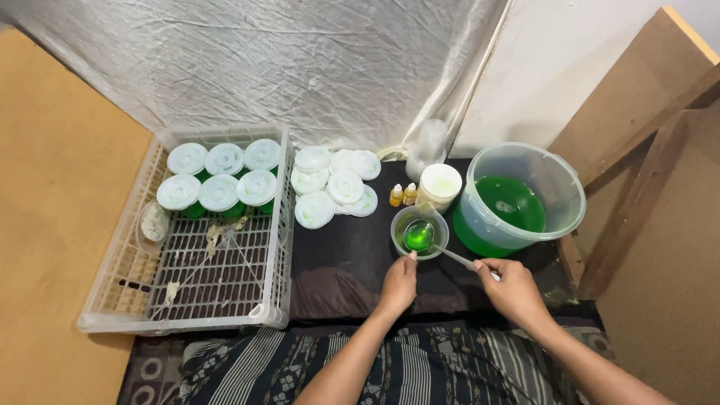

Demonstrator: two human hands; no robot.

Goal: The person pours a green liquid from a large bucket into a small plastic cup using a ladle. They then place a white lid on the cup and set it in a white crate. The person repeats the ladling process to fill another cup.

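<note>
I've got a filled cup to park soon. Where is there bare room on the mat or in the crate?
The front half of the white crate is free, below the six lidded cups. The black mat is bare between the loose lids and its front edge, left of the left hand. Crowded: around the small cup, little bottles and green bucket.
</note>
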